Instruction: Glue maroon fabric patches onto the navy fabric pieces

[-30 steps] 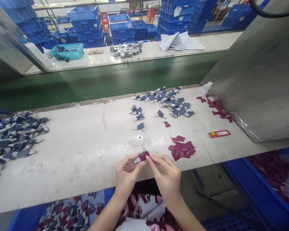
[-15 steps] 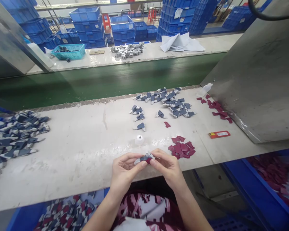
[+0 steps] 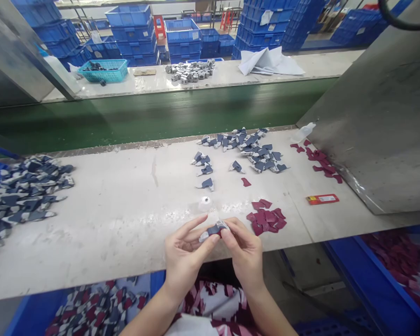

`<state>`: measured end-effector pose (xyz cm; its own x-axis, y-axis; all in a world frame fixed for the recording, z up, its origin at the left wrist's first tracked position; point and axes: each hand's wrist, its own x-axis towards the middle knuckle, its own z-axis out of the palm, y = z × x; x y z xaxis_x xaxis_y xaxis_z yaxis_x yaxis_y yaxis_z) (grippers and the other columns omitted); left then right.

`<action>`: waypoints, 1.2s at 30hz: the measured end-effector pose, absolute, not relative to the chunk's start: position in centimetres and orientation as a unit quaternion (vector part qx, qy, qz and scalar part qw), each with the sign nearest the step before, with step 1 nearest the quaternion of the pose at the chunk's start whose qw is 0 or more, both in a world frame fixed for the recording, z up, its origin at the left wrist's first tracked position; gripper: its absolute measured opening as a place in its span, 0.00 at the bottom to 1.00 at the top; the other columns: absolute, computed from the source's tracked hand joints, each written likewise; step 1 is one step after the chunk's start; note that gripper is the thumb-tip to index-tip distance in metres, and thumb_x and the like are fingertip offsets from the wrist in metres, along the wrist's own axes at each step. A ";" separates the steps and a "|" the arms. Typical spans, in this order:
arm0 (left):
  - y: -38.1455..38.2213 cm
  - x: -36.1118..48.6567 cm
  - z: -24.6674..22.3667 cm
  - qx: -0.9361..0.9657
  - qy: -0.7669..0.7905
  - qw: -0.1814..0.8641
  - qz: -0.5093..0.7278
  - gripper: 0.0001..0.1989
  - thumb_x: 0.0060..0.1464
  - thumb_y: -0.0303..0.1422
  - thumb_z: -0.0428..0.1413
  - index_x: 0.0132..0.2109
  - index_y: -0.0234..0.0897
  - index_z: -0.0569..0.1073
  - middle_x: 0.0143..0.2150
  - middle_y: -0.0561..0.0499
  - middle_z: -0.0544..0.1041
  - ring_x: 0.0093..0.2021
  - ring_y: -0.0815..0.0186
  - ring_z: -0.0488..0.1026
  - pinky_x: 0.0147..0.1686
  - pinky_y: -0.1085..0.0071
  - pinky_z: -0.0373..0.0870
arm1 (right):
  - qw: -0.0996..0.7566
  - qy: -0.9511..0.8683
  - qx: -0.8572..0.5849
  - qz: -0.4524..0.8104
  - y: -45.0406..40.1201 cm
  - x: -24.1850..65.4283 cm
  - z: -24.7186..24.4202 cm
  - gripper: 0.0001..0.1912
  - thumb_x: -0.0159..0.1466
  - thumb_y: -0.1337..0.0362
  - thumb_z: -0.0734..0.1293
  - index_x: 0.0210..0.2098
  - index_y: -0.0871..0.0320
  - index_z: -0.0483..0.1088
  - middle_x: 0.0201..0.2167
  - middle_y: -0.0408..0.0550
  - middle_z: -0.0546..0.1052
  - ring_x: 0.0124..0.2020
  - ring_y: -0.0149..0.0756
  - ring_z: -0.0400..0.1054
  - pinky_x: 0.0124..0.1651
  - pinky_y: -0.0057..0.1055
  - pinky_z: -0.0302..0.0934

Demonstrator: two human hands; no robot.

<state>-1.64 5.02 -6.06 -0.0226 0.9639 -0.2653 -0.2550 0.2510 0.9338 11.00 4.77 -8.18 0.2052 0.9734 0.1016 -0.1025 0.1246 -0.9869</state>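
Part position: the blue-and-grey part was up off the table, above its near edge, between the two hands. Its long axis ran aslant, the pale end low and toward the left hand, the other end higher and toward the right hand. Neither hand was clearly nearer; both touched it. A sliver of maroon showed along its lower side by the right thumb; how well it was seated could not be told from where I stood.

Left hand: closed lightly on the part, thumb laid along the near side, index finger raised and straight past the pale end, the other fingers curled behind and partly hidden. Right hand: pinching the far end, thumb tip on the near face, index finger bent over behind. Wrists were apart, forearms coming up from below and slanting inward.

Surroundings: the maroon pieces lay in a heap just beyond the right hand on its outer side, so that hand was the nearer to them. A small white object stood ahead of the fingertips, with loose blue-and-grey parts farther off, ahead and to the right
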 end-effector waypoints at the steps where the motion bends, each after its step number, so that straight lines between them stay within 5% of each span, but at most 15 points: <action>1: 4.9 -1.5 -6.0 0.348 0.510 0.600 0.509 0.23 0.47 0.36 0.70 0.50 0.34 0.80 0.40 0.43 0.85 0.41 0.51 0.84 0.44 0.62 0.83 | 0.603 -0.442 -0.490 0.448 4.8 10.9 -8.1 0.07 0.65 0.62 0.69 0.37 0.51 0.82 0.31 0.44 0.77 0.33 0.33 0.72 0.35 0.26 0.68; 10: 4.8 -1.2 -6.8 0.343 0.524 0.574 0.527 0.22 0.46 0.39 0.71 0.48 0.35 0.81 0.39 0.44 0.85 0.39 0.51 0.84 0.43 0.63 0.84 | 0.602 -0.430 -0.512 0.436 4.8 10.2 -8.0 0.08 0.65 0.61 0.68 0.36 0.53 0.81 0.32 0.46 0.78 0.34 0.35 0.73 0.36 0.28 0.69; 27: 5.1 -1.1 -7.2 0.387 0.489 0.504 0.598 0.10 0.48 0.24 0.68 0.39 0.39 0.84 0.36 0.51 0.86 0.35 0.60 0.85 0.38 0.75 0.83 | 0.606 -0.446 -0.476 0.456 5.5 10.2 -8.7 0.07 0.65 0.58 0.71 0.40 0.52 0.80 0.36 0.46 0.79 0.37 0.33 0.75 0.39 0.26 0.70; 33: 5.3 -2.3 -7.7 0.552 0.446 0.405 0.577 0.22 0.50 0.18 0.64 0.48 0.45 0.83 0.45 0.52 0.85 0.40 0.62 0.84 0.39 0.77 0.83 | 0.616 -0.412 -0.481 0.468 5.4 9.8 -9.1 0.07 0.66 0.58 0.71 0.37 0.54 0.81 0.29 0.44 0.76 0.32 0.31 0.71 0.35 0.25 0.67; 36: 5.5 -3.0 -7.6 0.583 0.440 0.378 0.569 0.24 0.51 0.16 0.62 0.51 0.46 0.82 0.44 0.53 0.85 0.35 0.65 0.84 0.36 0.79 0.82 | 0.602 -0.442 -0.470 0.469 5.2 10.0 -9.3 0.08 0.66 0.58 0.70 0.38 0.54 0.81 0.28 0.44 0.76 0.30 0.32 0.71 0.33 0.27 0.68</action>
